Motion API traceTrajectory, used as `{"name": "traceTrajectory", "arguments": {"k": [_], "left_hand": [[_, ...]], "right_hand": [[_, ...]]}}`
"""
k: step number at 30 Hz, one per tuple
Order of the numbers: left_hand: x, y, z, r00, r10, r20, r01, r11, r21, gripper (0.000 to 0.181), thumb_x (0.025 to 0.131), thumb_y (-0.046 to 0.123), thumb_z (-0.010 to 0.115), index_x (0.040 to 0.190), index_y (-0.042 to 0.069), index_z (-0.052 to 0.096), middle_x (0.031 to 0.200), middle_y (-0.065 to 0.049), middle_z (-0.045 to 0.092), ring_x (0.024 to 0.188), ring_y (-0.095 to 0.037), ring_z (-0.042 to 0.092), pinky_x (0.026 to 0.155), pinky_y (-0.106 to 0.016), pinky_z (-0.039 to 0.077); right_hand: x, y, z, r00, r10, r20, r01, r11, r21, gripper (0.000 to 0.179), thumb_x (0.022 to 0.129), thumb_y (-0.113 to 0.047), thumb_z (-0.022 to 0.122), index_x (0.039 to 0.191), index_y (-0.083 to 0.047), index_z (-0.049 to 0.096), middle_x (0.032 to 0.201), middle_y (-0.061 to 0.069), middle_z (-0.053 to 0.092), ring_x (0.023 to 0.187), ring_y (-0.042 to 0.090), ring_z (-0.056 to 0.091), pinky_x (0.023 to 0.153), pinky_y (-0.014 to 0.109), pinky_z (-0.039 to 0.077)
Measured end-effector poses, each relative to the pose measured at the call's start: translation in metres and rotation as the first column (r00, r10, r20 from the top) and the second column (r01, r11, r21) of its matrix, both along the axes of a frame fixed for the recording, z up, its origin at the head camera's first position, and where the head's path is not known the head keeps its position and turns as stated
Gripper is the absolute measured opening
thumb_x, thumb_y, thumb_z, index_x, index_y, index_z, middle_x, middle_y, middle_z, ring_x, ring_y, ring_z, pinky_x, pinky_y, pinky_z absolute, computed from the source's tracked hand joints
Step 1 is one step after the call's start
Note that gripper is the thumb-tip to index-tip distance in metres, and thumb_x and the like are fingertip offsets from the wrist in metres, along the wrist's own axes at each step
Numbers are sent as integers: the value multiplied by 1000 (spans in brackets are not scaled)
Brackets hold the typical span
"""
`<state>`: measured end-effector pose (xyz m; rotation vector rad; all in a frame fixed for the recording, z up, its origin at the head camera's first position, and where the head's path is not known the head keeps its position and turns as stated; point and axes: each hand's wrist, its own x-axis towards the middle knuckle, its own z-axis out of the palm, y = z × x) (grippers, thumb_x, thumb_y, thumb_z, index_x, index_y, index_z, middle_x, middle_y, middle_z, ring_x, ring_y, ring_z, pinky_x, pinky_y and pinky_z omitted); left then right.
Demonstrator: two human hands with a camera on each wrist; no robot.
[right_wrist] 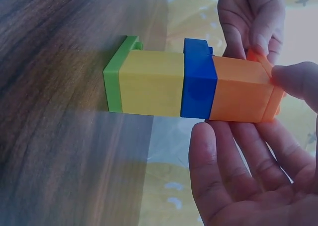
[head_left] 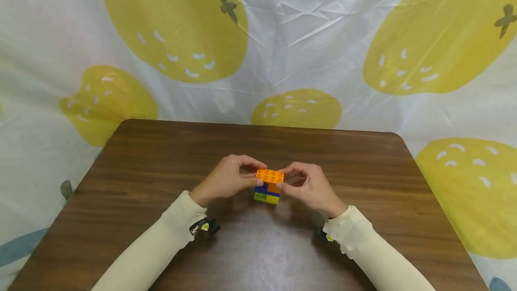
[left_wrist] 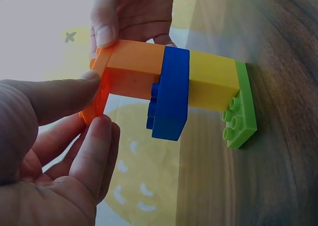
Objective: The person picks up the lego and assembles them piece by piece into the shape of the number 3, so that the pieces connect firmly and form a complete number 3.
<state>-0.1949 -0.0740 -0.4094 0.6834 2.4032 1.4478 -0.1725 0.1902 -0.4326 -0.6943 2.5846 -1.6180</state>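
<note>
A small stack of building bricks stands upright on the table. From the bottom up it has a thin green plate (left_wrist: 243, 107), a yellow brick (left_wrist: 213, 82), a blue brick (left_wrist: 171, 94), an orange brick (right_wrist: 241, 89) and a thin studded orange plate (head_left: 269, 175) on top. The green plate, blue brick and orange plate jut out toward the left beyond the yellow and orange bricks. My left hand (head_left: 232, 176) pinches the left end of the orange plate between thumb and fingers. On the right end, my right hand (head_left: 308, 187) pinches the same plate, its other fingers behind the stack.
The brown wooden table (head_left: 181, 147) reaches out around the stack. Behind it hangs a white cloth (head_left: 266, 57) printed with large yellow fruit. Dark wrist straps (head_left: 204, 227) sit at the sleeve cuffs.
</note>
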Motion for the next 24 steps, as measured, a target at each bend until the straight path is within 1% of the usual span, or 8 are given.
{"name": "traceTrajectory", "arguments": {"k": [4, 8, 12, 16, 20, 24], "left_hand": [[0, 0, -1, 1000, 0, -11, 0, 1000, -5, 35, 92, 17, 84, 126, 12, 76, 127, -5, 74, 110, -21, 70, 97, -34, 62], [0, 1, -1, 1000, 9, -9, -9, 1000, 13, 36, 91, 16, 85, 125, 11, 76, 125, -7, 74, 108, -20, 70, 95, -32, 62], [1, 0, -2, 1000, 22, 0, -22, 999, 29, 36, 90, 14, 86, 124, 11, 75, 124, -7, 74, 107, -21, 70, 94, -32, 63], [0, 0, -4, 1000, 22, -6, -22, 999, 40, 37, 90, 15, 86, 125, 11, 75, 125, -6, 74, 107, -21, 71, 94, -34, 63], [1, 0, -6, 1000, 19, 2, -19, 998, 57, 39, 89, 13, 86, 126, 9, 74, 126, -7, 73, 108, -22, 71, 94, -32, 63], [2, 0, -6, 1000, 13, 5, -13, 998, 69, 42, 89, 13, 86, 128, 8, 73, 127, -7, 73, 109, -23, 71, 96, -34, 62]], "right_hand": [[0, 0, -3, 1000, -3, 0, 3, 1000, 1, 20, 88, -13, 85, 107, -13, 77, 108, 5, 80, 94, 21, 77, 80, 37, 66], [-1, 0, -9, 999, -10, -33, 10, 1000, -1, 24, 90, -12, 84, 112, -11, 76, 108, 5, 80, 93, 19, 78, 84, 36, 65], [-1, -1, -12, 998, -10, -70, 9, 1000, -4, 27, 91, -12, 82, 117, -10, 75, 108, 4, 80, 95, 17, 78, 88, 39, 65], [-1, -1, -13, 998, -10, -65, 10, 1000, -14, 27, 93, -12, 82, 119, -10, 74, 109, 4, 80, 97, 17, 78, 91, 45, 64], [0, 0, -13, 998, -9, -58, 8, 1000, -16, 29, 93, -13, 82, 121, -11, 74, 111, 5, 80, 98, 19, 78, 92, 48, 63], [-1, 1, -13, 998, 0, -62, -1, 1000, -1, 30, 94, -13, 81, 123, -10, 73, 112, 7, 80, 99, 20, 78, 90, 44, 64]]}}
